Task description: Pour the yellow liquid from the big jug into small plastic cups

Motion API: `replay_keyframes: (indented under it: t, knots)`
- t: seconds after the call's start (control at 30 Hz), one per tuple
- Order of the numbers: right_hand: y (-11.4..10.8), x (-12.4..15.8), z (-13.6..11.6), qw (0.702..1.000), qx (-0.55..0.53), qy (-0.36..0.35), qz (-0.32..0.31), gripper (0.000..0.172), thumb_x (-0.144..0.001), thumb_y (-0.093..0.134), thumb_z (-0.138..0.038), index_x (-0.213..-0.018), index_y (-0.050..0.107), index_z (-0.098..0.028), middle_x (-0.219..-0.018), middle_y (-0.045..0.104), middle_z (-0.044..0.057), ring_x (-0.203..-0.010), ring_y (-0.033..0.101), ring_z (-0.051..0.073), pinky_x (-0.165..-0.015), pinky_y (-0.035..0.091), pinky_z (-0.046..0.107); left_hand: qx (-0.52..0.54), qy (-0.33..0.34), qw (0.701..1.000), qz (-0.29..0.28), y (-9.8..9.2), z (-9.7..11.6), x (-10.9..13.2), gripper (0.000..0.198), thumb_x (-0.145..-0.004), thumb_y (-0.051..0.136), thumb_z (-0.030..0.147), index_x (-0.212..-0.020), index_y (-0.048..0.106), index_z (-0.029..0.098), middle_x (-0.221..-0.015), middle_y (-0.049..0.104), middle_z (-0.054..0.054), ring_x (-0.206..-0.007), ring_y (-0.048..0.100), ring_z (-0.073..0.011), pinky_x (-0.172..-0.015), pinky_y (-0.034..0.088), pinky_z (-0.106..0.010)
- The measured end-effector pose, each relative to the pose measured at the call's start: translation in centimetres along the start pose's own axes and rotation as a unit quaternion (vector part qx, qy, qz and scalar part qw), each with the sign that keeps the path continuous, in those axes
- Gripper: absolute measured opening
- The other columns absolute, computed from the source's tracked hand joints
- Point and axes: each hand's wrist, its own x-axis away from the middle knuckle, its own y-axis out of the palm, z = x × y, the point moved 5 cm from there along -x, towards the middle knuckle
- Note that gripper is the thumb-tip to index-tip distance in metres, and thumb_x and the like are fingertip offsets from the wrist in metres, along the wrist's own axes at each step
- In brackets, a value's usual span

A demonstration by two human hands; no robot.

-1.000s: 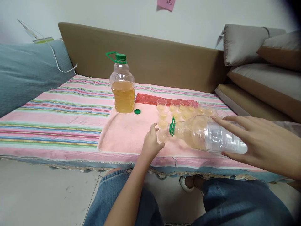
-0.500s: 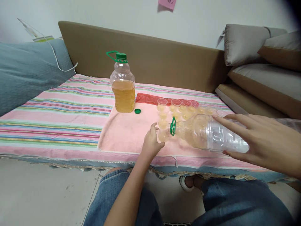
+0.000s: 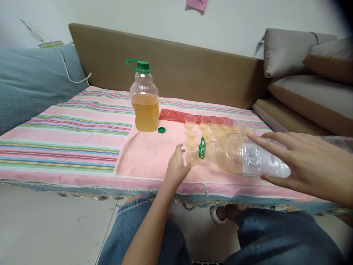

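My right hand point(image 3: 306, 165) grips a large clear bottle point(image 3: 248, 154) lying nearly level in the air, its green-ringed mouth pointing left over a front cup point(image 3: 192, 159). My left hand point(image 3: 177, 165) is beside that cup, thumb and fingers apart; whether the fingertips touch it I cannot tell. Behind and below the bottle stand several clear plastic cups point(image 3: 191, 121) with yellowish liquid, partly hidden by the bottle. A second bottle point(image 3: 146, 110) with amber liquid and a green cap stands upright at the back left. A loose green cap point(image 3: 161, 130) lies next to it.
The cups stand on a pink cloth point(image 3: 143, 158) over a striped sheet point(image 3: 68, 147). Red plastic point(image 3: 173, 115) lies behind them. A brown backrest point(image 3: 193, 70) runs along the wall. Cushions point(image 3: 317, 95) are piled at the right, and a white cable point(image 3: 67, 73) hangs at the left.
The held bottle and my right hand have shifted very slightly left. My left hand has moved a little left, its fingers still apart.
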Motion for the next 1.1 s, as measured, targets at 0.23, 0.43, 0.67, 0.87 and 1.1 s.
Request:
replay_keyframes:
  t: [0.23,0.43,0.67,0.87,1.1]
  knots:
    - [0.0,-0.1,0.2,1.0,0.017,-0.004,0.004,0.073,-0.083,0.046,-0.063,-0.141,0.042,-0.018,-0.117,0.063,0.014,-0.098,0.063,0.034,-0.075,0.051,0.046,0.002,-0.001,1.0,0.004,-0.2,0.1,-0.1,0.074,-0.069,0.061,0.007,-0.136,0.029,0.013,-0.127,0.056,-0.018,-0.118,0.055,-0.0263,-0.1,0.044,-0.04]
    - [0.0,-0.1,0.2,1.0,0.02,-0.004,0.006,0.075,-0.083,0.046,-0.065,-0.141,0.042,-0.018,-0.117,0.063,0.014,-0.097,0.063,0.034,-0.073,0.051,0.046,-0.004,-0.008,1.0,0.002,-0.3,0.1,-0.1,0.071,-0.07,0.055,0.005,-0.136,0.03,0.012,-0.127,0.057,-0.019,-0.118,0.055,-0.0264,-0.1,0.043,-0.04]
    - [0.0,-0.1,0.4,1.0,0.01,0.01,-0.009,0.076,-0.083,0.045,-0.065,-0.145,0.037,-0.022,-0.121,0.062,0.012,-0.096,0.063,0.033,-0.078,0.051,0.047,0.005,-0.038,0.999,0.017,-0.7,-0.1,-0.1,0.064,-0.071,0.047,0.003,-0.133,0.033,0.013,-0.125,0.058,-0.017,-0.109,0.059,-0.0239,-0.091,0.048,-0.036]
    - [-0.2,-0.2,0.5,1.0,0.015,0.007,0.0,0.077,-0.086,0.036,-0.068,-0.146,0.037,-0.02,-0.119,0.063,0.013,-0.094,0.063,0.034,-0.076,0.051,0.047,0.023,-0.043,0.999,0.022,-0.9,-0.1,-0.1,0.063,-0.071,0.047,0.004,-0.132,0.034,0.013,-0.122,0.059,-0.016,-0.099,0.061,-0.0222,-0.084,0.049,-0.034]
    - [-0.3,-0.4,0.5,1.0,0.019,0.002,0.0,0.079,-0.084,0.038,-0.07,-0.146,0.036,-0.021,-0.12,0.063,0.013,-0.095,0.063,0.034,-0.074,0.05,0.046,0.025,-0.042,0.998,0.025,-1.1,-0.1,0.0,0.062,-0.072,0.047,0.004,-0.132,0.034,0.014,-0.122,0.059,-0.016,-0.099,0.061,-0.0225,-0.082,0.049,-0.033]
